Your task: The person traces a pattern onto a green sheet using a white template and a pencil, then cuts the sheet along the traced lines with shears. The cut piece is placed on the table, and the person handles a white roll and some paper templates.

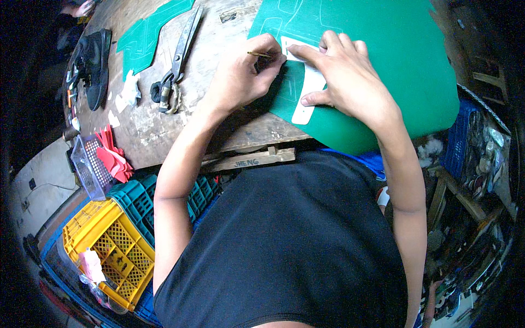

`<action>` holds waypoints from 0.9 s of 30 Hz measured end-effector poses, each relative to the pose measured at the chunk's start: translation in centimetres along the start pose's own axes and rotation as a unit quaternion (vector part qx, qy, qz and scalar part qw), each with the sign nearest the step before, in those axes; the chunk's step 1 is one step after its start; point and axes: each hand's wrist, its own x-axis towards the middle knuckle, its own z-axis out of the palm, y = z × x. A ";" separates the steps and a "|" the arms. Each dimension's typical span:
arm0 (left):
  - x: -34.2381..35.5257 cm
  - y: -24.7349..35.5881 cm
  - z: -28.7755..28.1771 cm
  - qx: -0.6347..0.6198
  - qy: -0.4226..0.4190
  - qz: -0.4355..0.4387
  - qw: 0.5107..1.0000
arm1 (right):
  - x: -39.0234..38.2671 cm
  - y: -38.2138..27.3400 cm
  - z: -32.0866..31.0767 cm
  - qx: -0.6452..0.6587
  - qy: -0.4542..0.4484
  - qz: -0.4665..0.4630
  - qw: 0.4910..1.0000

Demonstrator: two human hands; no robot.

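1. The worn wooden table [142, 123] is the largest thing I can see from here, its near edge facing the person.
2. The green sheet [404, 82] covers the table's right part, its near edge running out past the wood. It looks light, smooth and bendy; I'd expect it to slide unless pressed flat, and I'd lift it by 2 well-spaced edges so it doesn't crease. Pale outlines mark its far left part.
3. The yellow crate [93, 217] sits low at the near left, beside a teal one.
4. A cut green piece [145, 41] lies at the far left, also marked with pale lines.
5. The shears [185, 49] lie just near and right of it, handles toward the person; they look heavy, best taken by those wrapped handles.
6. A dark shoe [97, 68] rests at the table's left side.
7. The right hand [347, 74] is spread, thumb and index finger pressing down on the white template.
8. The left hand [246, 74] is curled, fingertips pinching a thin pen-like tool at the template's far left corner.
9. The white template [312, 82] lies flat on the green sheet, near its left edge. It seems thin, light and stiffish, liable to skid or bend; pressing both ends should steady it.
10. The pen-like tool [259, 54] is slim and surely light; fingers hide its tip.
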 end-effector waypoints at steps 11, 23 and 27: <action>-0.1 -1.7 -0.2 -0.093 0.077 -0.105 0.987 | 0.7 0.0 -0.3 0.010 -0.029 -0.037 0.999; 1.9 -1.5 0.3 0.020 0.104 -0.023 0.994 | 1.3 -0.1 -1.0 0.013 -0.066 -0.023 0.997; 1.9 -1.7 0.6 0.023 0.102 -0.017 0.994 | 1.2 -0.1 -1.1 0.014 -0.083 -0.016 0.996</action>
